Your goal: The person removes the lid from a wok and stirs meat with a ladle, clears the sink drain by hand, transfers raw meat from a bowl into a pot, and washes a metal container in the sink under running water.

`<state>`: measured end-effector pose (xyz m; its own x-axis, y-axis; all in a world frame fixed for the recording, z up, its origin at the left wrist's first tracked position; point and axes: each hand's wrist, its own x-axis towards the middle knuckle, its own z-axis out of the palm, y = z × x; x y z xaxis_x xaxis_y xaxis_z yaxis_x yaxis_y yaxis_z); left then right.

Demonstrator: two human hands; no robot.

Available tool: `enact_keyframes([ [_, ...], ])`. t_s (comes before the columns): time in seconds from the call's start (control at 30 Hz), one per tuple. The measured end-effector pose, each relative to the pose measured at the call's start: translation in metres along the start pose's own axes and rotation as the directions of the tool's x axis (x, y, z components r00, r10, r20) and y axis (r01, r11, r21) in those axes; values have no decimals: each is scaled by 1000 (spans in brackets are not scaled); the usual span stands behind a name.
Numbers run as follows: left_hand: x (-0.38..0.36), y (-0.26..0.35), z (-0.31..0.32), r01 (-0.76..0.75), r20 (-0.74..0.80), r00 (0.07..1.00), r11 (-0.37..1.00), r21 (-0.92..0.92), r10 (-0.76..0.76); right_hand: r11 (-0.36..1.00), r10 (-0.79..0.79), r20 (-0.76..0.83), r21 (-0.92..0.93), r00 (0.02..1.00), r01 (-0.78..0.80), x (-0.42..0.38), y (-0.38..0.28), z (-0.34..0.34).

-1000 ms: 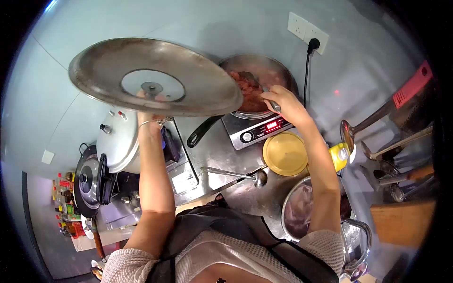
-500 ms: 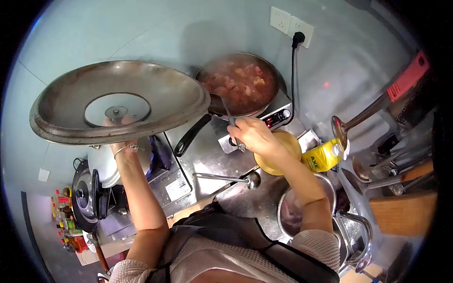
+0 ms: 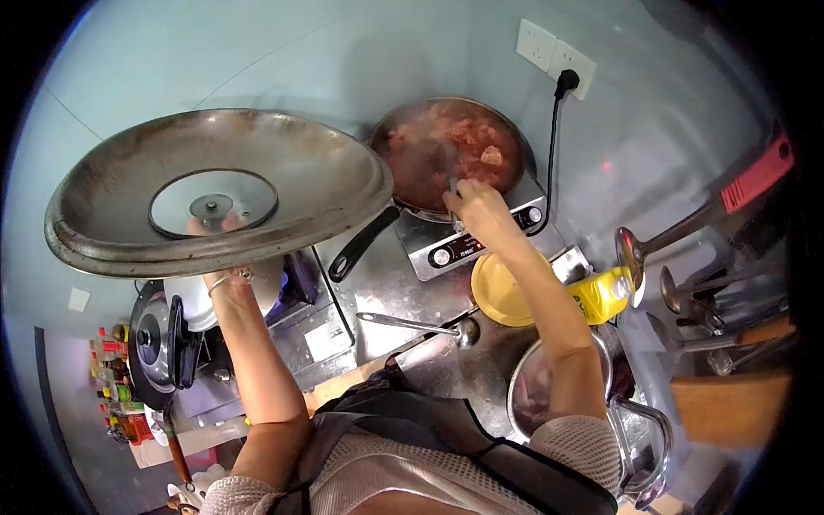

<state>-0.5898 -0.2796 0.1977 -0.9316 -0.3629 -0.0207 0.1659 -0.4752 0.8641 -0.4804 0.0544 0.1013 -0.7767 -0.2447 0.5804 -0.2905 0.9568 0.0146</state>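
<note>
My left hand (image 3: pixel 215 226) holds up a large metal pot lid (image 3: pixel 318 193) with a round glass centre, its fingers showing through the glass at the knob. The lid is left of a frying pan (image 3: pixel 521 142) and above the counter. In the pan, chunks of meat (image 3: pixel 468 137) lie in reddish, steaming sauce. My right hand (image 3: pixel 481 210) is closed around the handle of a spatula (image 3: pixel 453 184) at the pan's near edge. The spatula's blade is down among the meat, mostly hidden by sauce and steam. The pan's black handle (image 3: pixel 364 245) points toward me, leftward.
Under the pan stands an induction cooker (image 3: pixel 429 257), plugged into a wall socket (image 3: pixel 571 64). A yellow bowl (image 3: pixel 502 296), a yellow bottle (image 3: pixel 603 296), a ladle (image 3: pixel 465 333) and a metal pot (image 3: pixel 519 399) are nearby. Utensils hang at right; a lidded black pan (image 3: pixel 153 343) is at left.
My right hand has moved forward to the pan, taking the spatula from the pan's left edge into the meat. My left hand still holds the lid up. The view has shifted slightly.
</note>
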Motion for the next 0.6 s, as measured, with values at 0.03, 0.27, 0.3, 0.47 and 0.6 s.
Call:
enact_keyframes([
  [0.03, 1, 2, -1, 56, 19, 998, 995, -78, -54, 999, 32, 80, 3, 996, -32, 3, 3, -7],
  [0.27, -12, 11, -3, 118, 241, 964, 993, 3, -115, 992, 94, -64, -77, 994, -99, 39, 60, -5],
  [0.3, -22, 12, 5, 157, 157, 977, 983, -95, -141, 992, 90, -71, -78, 993, -96, 44, 67, -1],
  [0.47, -25, 14, 7, 111, 233, 968, 993, -47, -97, 997, 61, -8, 47, 998, -60, 49, 75, 26],
  [0.6, -25, 12, 6, 164, 246, 960, 982, -91, -137, 992, -20, -29, 125, 999, 23, 33, 66, 29],
])
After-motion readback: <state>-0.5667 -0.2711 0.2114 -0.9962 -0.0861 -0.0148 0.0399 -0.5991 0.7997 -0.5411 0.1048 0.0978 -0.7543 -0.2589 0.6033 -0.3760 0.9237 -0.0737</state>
